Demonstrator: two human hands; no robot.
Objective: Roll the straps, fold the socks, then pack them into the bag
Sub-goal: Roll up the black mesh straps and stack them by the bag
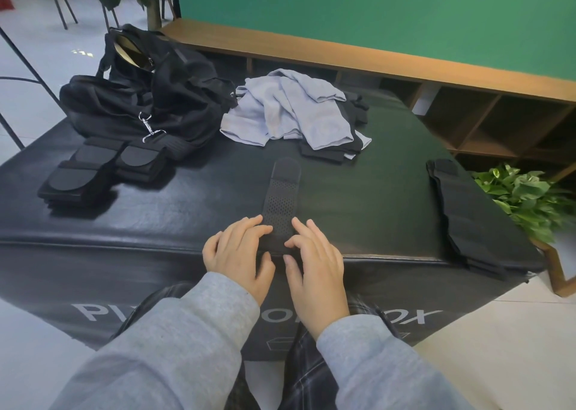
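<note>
A black perforated strap [282, 196] lies flat on the black padded box [374, 197], stretching away from me. Its near end sits under my fingers. My left hand [238, 255] and my right hand [314, 266] both curl their fingertips and thumbs round that near end at the box's front edge. Several rolled black straps [99, 169] lie at the left. A stack of flat black straps [467, 216] lies at the right edge. Light grey socks [286, 110] are heaped at the back, over some black ones [324, 154]. The black bag [140, 91] slumps open at the back left.
A metal clip [149, 129] hangs from the bag's strap. A green potted plant [523, 197] stands low beside the box on the right. A wooden shelf unit [467, 104] runs behind under a green wall. Chair legs stand on the floor at far left.
</note>
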